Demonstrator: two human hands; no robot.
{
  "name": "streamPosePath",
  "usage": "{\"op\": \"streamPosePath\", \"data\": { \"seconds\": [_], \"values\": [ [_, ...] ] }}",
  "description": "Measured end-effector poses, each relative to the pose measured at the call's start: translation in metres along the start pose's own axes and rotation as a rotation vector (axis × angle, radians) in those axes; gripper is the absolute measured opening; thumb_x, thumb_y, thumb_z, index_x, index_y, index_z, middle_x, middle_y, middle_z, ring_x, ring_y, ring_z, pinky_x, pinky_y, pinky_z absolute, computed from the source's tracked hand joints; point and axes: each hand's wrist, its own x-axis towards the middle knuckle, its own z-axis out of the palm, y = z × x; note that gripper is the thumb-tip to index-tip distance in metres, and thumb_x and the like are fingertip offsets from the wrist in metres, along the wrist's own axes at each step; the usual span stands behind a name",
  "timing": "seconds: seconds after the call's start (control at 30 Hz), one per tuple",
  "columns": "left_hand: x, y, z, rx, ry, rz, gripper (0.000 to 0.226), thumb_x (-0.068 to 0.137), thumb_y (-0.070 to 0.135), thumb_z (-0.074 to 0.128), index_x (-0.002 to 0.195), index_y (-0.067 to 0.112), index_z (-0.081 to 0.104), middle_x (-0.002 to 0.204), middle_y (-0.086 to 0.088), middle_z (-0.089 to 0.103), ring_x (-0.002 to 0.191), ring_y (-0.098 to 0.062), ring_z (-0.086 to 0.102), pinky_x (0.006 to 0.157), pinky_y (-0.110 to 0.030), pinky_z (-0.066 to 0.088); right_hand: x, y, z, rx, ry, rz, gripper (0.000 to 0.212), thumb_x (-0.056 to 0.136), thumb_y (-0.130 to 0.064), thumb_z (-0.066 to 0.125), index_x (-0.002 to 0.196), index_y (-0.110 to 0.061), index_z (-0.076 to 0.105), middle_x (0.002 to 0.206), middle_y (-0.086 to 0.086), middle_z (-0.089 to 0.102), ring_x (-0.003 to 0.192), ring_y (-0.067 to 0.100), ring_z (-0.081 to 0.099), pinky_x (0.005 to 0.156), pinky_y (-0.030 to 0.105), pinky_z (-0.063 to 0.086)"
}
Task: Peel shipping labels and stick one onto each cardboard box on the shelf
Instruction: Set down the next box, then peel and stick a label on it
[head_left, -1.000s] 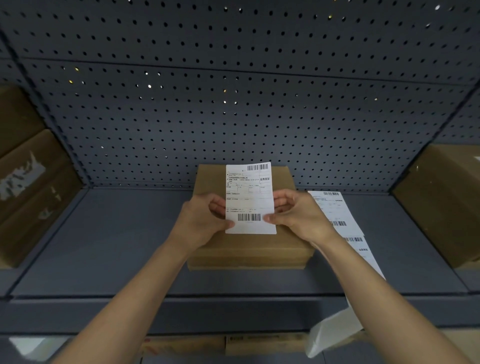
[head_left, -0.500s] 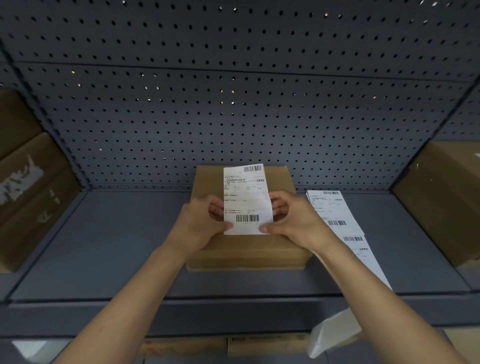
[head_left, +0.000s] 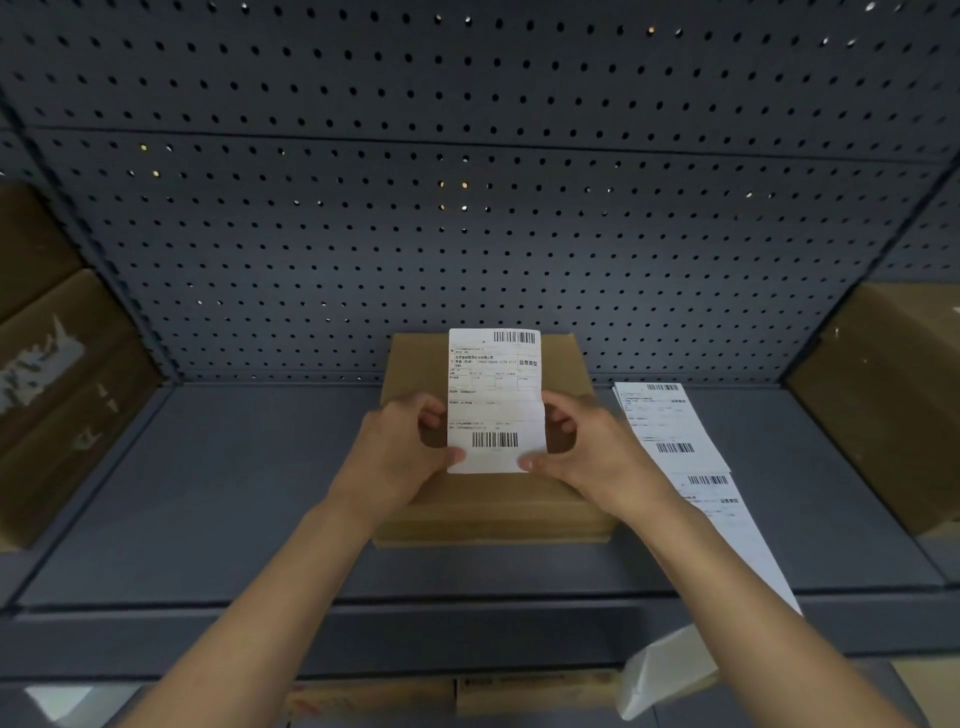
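A brown carton (head_left: 57, 395) bearing torn white paper scraps stands at the left end of the matte grey metal shelf (head_left: 208, 493), backed by a perforated pegboard panel (head_left: 467, 234). The left hand (head_left: 395, 457) pinches the lower left edge of a white rectangular shipping label (head_left: 493, 400), fingers curled behind; the right hand (head_left: 597, 457) pinches its lower right edge likewise. The label stands upright over a flat cardboard box (head_left: 493, 512) mid-shelf. Just right, a label strip (head_left: 670, 421) drapes over the shelf edge, near a plain carton (head_left: 883, 405).
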Motion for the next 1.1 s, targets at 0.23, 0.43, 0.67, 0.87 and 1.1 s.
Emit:
{"op": "streamPosePath", "data": {
  "seconds": [0.23, 0.43, 0.67, 0.87, 1.1],
  "values": [
    [0.0, 0.0, -0.003, 0.178, 0.054, -0.022, 0.073, 0.069, 0.047, 0.083, 0.134, 0.029, 0.054, 0.136, 0.003, 0.055, 0.128, -0.027, 0.042, 0.106, -0.048, 0.037, 0.004, 0.006, 0.001, -0.12, -0.006, 0.021, 0.087, 0.072, -0.042, 0.082, 0.147, -0.038, 0.039, 0.134, 0.003, 0.052, 0.125, 0.028, 0.045, 0.105, 0.043, 0.04],
    [0.001, -0.006, -0.003, 0.13, 0.018, -0.049, 0.098, 0.076, 0.054, 0.076, 0.153, 0.018, 0.028, 0.16, -0.001, 0.023, 0.147, -0.026, 0.015, 0.118, -0.047, 0.02, 0.008, 0.008, -0.001, -0.177, 0.029, 0.045, 0.091, 0.081, -0.051, 0.073, 0.155, -0.029, 0.026, 0.151, -0.002, 0.038, 0.141, 0.023, 0.026, 0.114, 0.037, 0.026],
    [0.018, -0.016, 0.006, 0.111, 0.014, -0.052, 0.099, 0.081, 0.063, 0.066, 0.155, 0.014, 0.022, 0.165, -0.003, 0.01, 0.151, -0.025, 0.004, 0.12, -0.043, 0.016, 0.024, 0.015, 0.003, -0.297, 0.017, 0.025, 0.081, 0.09, -0.062, 0.053, 0.154, -0.02, 0.027, 0.16, 0.002, 0.024, 0.149, 0.024, 0.013, 0.119, 0.039, 0.015],
    [0.041, -0.016, 0.008, 0.113, 0.048, -0.06, 0.085, 0.081, 0.063, 0.066, 0.146, 0.014, 0.04, 0.158, -0.01, 0.025, 0.145, -0.034, 0.02, 0.116, -0.048, 0.028, 0.047, 0.017, 0.003, -0.339, 0.038, 0.055, 0.074, 0.093, -0.062, 0.048, 0.152, -0.02, 0.032, 0.161, 0.005, 0.023, 0.148, 0.028, 0.015, 0.117, 0.043, 0.017],
    [0.067, -0.012, 0.008, 0.131, 0.084, -0.109, 0.083, 0.082, 0.063, 0.064, 0.146, 0.016, 0.04, 0.152, -0.013, 0.03, 0.139, -0.037, 0.028, 0.108, -0.051, 0.037, 0.075, 0.016, 0.004, -0.355, 0.08, 0.106, 0.068, 0.095, -0.058, 0.047, 0.15, -0.019, 0.037, 0.158, 0.008, 0.027, 0.143, 0.032, 0.023, 0.115, 0.045, 0.02]
  ]
}}
